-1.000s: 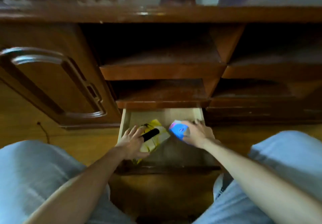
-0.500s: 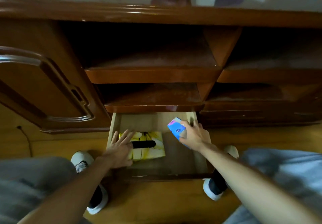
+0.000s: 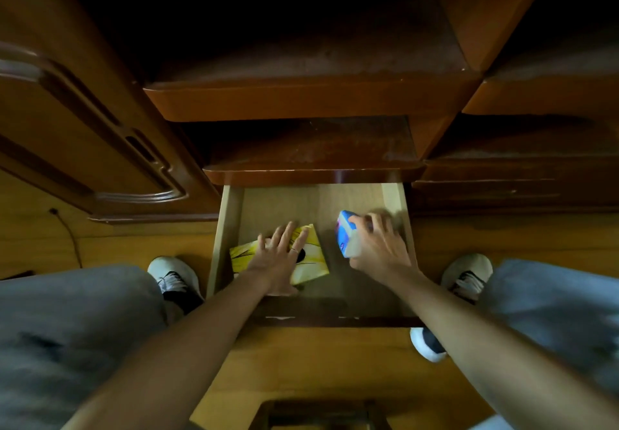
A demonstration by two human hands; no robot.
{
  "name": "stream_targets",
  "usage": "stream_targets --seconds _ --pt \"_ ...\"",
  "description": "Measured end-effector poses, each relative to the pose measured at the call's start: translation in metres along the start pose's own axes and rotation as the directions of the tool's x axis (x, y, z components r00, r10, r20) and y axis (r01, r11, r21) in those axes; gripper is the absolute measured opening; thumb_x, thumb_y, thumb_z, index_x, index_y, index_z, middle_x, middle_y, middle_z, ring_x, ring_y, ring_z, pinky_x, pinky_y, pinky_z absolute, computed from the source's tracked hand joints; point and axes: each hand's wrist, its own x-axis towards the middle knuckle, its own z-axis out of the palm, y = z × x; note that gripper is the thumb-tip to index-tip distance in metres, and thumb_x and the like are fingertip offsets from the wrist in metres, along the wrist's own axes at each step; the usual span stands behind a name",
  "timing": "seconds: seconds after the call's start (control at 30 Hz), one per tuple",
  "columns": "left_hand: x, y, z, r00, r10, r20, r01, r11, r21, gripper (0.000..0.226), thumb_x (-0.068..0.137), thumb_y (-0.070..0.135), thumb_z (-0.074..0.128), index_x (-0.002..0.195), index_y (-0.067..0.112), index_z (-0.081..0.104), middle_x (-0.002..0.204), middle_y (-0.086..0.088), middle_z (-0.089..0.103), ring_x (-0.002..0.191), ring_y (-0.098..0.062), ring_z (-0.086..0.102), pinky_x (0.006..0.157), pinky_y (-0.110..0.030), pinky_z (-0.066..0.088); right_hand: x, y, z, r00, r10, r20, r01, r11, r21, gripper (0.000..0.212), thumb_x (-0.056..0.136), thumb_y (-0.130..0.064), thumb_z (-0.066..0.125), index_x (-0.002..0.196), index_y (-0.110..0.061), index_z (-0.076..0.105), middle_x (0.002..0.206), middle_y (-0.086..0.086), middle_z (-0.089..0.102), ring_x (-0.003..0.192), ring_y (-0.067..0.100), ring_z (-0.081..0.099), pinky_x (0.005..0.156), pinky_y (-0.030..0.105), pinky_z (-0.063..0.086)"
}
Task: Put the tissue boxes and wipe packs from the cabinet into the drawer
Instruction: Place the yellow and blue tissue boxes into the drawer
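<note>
Cabinet (image 3: pixel 301 101): dark reddish-brown wood, glossy varnish with highlights along the rounded shelf edges; the shelf tops look duller and worn in patches. Drawer (image 3: pixel 231 215): pale, matt unfinished-looking wood inside, with a dark varnished front edge. Floor (image 3: pixel 318 362): yellowish wood, smooth, with a mild sheen. Tissue box (image 3: pixel 310 262): yellow printed cardboard, smooth. Wipe pack (image 3: pixel 345 235): blue-and-pink soft plastic film, slightly shiny. Trousers (image 3: pixel 67 329): grey matt cloth. Shoes (image 3: pixel 174 275): pale, matt uppers.
</note>
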Motion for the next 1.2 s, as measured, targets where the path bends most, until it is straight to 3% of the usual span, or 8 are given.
stream_targets --seconds 0.37,0.5,0.7,0.9,0.97,1.0,1.1,1.2 --pt "-0.007 -0.036 -0.002 0.977 0.207 0.049 -0.207 0.978 0.004 0.147 0.056 0.052 0.091 0.156 0.04 -0.017 0.167 -0.007 0.007 0.153 -0.033 0.013 0.122 -0.058 0.019 -0.01 0.004 0.009 0.999 -0.032 -0.013 0.033 0.997 0.074 0.087 0.077 -0.04 0.083 0.143 -0.026 0.029 0.148 0.008 0.046 0.132 0.03 0.05 0.086 0.041 0.06" --pt "0.002 -0.047 -0.018 0.959 0.101 0.263 0.011 0.918 -0.396 0.11 0.067 0.079 0.065 0.156 0.048 0.008 0.163 0.003 0.032 0.143 -0.027 0.039 0.11 -0.045 0.04 -0.009 0.007 0.005 1.0 -0.013 0.006 0.012 0.991 0.132 0.086 0.076 -0.037 0.081 0.145 -0.027 0.03 0.15 0.006 0.044 0.134 0.031 0.047 0.092 0.044 0.056" --pt "0.003 -0.039 -0.017 0.951 0.005 0.308 0.091 0.951 -0.295 0.11 0.058 0.099 0.043 0.144 0.031 0.048 0.143 0.001 0.057 0.121 -0.024 0.057 0.092 -0.039 0.049 -0.01 0.013 0.006 1.0 0.002 0.016 -0.005 0.981 0.193 0.087 0.077 -0.038 0.081 0.144 -0.029 0.027 0.15 0.003 0.045 0.134 0.028 0.048 0.091 0.04 0.056" --pt "-0.016 -0.009 0.003 0.958 -0.228 0.176 0.285 0.833 -0.475 0.094 0.085 0.087 0.016 0.151 0.025 0.04 0.158 -0.006 0.04 0.146 -0.031 0.032 0.116 -0.051 0.021 -0.014 0.018 -0.005 0.985 0.156 -0.079 -0.087 0.831 0.55 0.083 0.071 -0.05 0.081 0.138 -0.035 0.035 0.125 -0.012 0.054 0.11 0.012 0.059 0.068 0.023 0.054" --pt "-0.014 -0.006 -0.024 0.953 -0.217 0.213 0.304 0.683 -0.664 0.099 0.078 0.094 0.015 0.151 0.032 0.041 0.156 -0.007 0.044 0.145 -0.035 0.036 0.117 -0.054 0.023 -0.015 0.013 -0.015 0.989 0.086 -0.119 0.001 0.81 0.587 0.084 0.071 -0.051 0.082 0.14 -0.037 0.035 0.128 -0.015 0.052 0.111 0.008 0.057 0.067 0.017 0.052" --pt "-0.011 -0.004 -0.041 0.949 -0.248 0.192 0.297 0.507 -0.809 0.101 0.073 0.097 0.026 0.148 0.033 0.045 0.151 -0.007 0.051 0.141 -0.034 0.043 0.117 -0.051 0.03 -0.016 0.005 -0.019 0.987 0.035 -0.157 0.063 0.812 0.581 0.086 0.071 -0.05 0.081 0.142 -0.037 0.034 0.133 -0.014 0.052 0.114 0.006 0.055 0.072 0.017 0.052" --pt "-0.004 0.012 -0.081 0.941 -0.229 0.248 0.193 -0.239 -0.952 0.104 0.063 0.082 0.073 0.145 0.025 0.043 0.131 -0.009 0.067 0.113 -0.031 0.069 0.099 -0.052 0.054 -0.026 -0.026 -0.03 0.956 -0.133 -0.261 0.261 0.791 0.553 0.09 0.075 -0.063 0.078 0.147 -0.032 0.034 0.149 -0.006 0.048 0.127 0.008 0.052 0.094 0.023 0.051" --pt "-0.009 0.015 -0.087 0.952 -0.218 0.216 0.101 -0.441 -0.892 0.087 0.078 0.035 0.086 0.147 0.03 0.033 0.119 -0.013 0.071 0.092 -0.03 0.077 0.07 -0.044 0.063 -0.039 -0.044 -0.039 0.949 -0.236 -0.209 0.313 0.632 0.709 0.094 0.078 -0.067 0.074 0.152 -0.034 0.028 0.15 -0.023 0.041 0.129 0.004 0.054 0.095 0.022 0.054"
